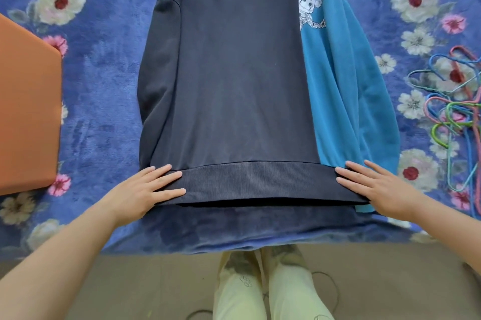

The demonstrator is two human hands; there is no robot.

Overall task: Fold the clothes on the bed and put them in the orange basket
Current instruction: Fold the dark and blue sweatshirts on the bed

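both hands (263, 188) flat on dark sweatshirt (229, 72) hem

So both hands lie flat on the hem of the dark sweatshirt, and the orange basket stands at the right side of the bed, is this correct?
Not quite. The head view shows the orange basket at the left side of the bed. The rest holds: left hand and right hand lie flat on the dark sweatshirt hem.
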